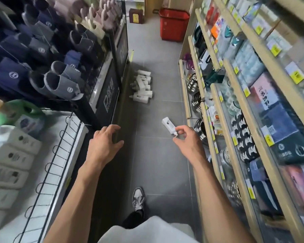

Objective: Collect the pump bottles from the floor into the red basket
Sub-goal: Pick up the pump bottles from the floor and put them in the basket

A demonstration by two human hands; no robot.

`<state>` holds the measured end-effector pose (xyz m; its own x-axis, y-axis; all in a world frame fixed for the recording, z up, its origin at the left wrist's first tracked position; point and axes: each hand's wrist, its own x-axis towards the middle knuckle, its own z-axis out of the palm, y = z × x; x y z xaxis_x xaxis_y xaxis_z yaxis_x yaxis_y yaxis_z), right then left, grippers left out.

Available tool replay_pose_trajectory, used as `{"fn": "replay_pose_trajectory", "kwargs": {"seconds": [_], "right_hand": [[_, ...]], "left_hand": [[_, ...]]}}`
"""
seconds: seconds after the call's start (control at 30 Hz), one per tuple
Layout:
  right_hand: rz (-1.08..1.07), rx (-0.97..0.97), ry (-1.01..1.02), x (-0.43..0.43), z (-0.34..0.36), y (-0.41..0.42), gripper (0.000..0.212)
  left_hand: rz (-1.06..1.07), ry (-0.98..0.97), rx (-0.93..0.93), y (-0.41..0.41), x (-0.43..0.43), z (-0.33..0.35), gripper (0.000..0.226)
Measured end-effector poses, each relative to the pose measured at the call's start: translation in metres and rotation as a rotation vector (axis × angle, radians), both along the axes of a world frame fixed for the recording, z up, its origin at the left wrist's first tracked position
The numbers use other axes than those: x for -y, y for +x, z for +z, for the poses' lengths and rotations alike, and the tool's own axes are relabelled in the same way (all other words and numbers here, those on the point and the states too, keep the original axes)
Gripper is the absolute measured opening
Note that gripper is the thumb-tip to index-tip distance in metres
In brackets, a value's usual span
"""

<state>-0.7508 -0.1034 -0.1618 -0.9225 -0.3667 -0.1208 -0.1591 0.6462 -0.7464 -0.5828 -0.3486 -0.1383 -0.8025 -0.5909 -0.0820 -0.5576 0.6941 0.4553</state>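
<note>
Right hand (184, 137) pinches a small white plastic pump bottle (168, 124), seemingly by its nozzle; left hand (104, 139) spread, empty. More white bottles (142, 86) heaped on the grey floor (156, 163), well apart from the red plastic basket (173, 25).

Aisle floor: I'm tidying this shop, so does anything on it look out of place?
Yes. A heap of white pump bottles lies toppled on the floor beside the slipper rack's base, not shelved. The right hand pinches one more bottle by its pump; the red basket stands farther down the aisle.
</note>
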Motion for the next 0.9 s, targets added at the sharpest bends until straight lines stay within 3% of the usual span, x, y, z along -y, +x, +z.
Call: {"fn": "replay_pose_trajectory", "kwargs": {"seconds": [0.37, 0.9], "right_hand": [[-0.022, -0.025, -0.004, 0.073, 0.011, -0.08, 0.035], [-0.071, 0.032, -0.016, 0.091, 0.004, -0.227, 0.037]], "left_hand": [[-0.042, 0.017, -0.044, -0.099, 0.085, 0.007, 0.052], [-0.156, -0.021, 0.011, -0.263, 0.098, 0.018, 0.054]]}}
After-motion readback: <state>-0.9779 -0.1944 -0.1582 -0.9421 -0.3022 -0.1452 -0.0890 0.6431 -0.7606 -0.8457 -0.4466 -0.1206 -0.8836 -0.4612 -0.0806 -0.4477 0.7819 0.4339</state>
